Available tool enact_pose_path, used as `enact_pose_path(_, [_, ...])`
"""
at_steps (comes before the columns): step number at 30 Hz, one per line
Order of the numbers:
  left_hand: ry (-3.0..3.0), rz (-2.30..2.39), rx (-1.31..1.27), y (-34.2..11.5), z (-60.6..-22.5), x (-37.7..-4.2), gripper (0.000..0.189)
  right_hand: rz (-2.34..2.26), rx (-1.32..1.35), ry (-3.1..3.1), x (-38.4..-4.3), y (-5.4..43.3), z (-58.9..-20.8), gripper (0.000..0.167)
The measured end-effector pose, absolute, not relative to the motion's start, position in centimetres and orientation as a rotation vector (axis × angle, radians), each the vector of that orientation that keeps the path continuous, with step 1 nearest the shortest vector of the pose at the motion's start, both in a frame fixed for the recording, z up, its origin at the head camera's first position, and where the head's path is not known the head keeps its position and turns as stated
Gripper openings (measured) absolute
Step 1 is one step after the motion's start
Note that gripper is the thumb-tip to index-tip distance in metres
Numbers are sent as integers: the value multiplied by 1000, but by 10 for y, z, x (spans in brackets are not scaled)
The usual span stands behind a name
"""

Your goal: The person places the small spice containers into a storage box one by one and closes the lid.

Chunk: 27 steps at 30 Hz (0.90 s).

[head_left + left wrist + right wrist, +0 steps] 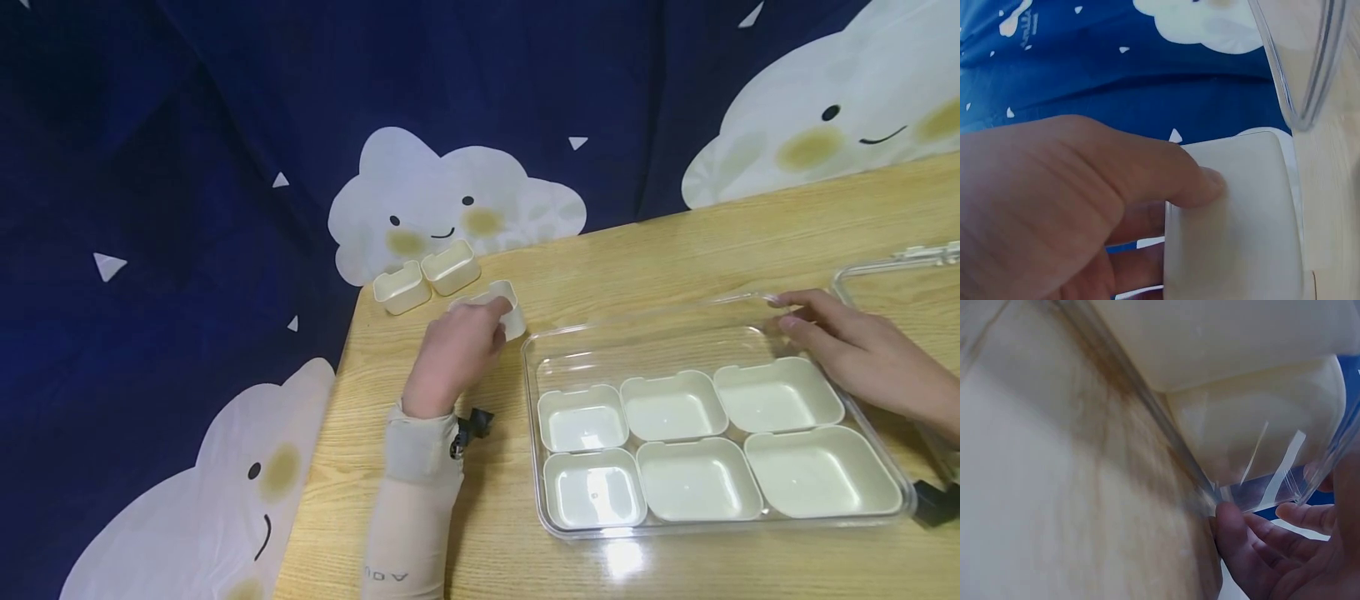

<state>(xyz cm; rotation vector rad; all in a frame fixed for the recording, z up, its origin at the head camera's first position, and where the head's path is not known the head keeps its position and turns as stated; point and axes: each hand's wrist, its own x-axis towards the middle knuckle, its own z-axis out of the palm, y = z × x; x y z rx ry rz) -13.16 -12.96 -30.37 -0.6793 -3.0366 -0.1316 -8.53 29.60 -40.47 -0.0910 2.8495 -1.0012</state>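
While your left hand (pixel 459 350) pinches a cup (pixel 512 315), your right hand (pixel 862 346) grips the far right corner of the clear box (pixel 652 332). Left: thumb flat on the cup's wall, other fingers bent on the opposite side, so the grasp is narrow, just the cup's breadth. The cup is left of the box, near its far left corner; you can't tell whether its base touches the table (pixel 345 450). Right: thumb and fingers pinch the corner, nearly together, and the box is all you have there.

Inside the box you have six cups (pixel 697 479), pale and open upward, two rows of three, close together; they sit toward the near side, with bare box floor along the far wall. Two loose cups (pixel 427 279) stand upright side by side at the table's far left, just beyond your left hand. At your far right, a clear piece (pixel 862 268) with a white fitting lies partly behind your right hand, cut off by the view's edge. Behind the table you get blue cloth (pixel 187 167) printed with smiling clouds (pixel 457 200).
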Motion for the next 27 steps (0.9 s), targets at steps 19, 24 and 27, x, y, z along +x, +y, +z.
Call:
enact_pose_path(19, [-2914, -50, -873, -96, -306, -121, 14, -1062, -120, 2832, -84, 298, -403, 52])
enact_pose_path(24, [-2890, 9, -908, -89, -309, -121, 10, -1069, -118, 2834, -83, 298, -404, 52])
enact_pose_path(27, [-2879, 32, -925, -84, -308, -120, 9, -1070, -114, 2841, -83, 299, -405, 51])
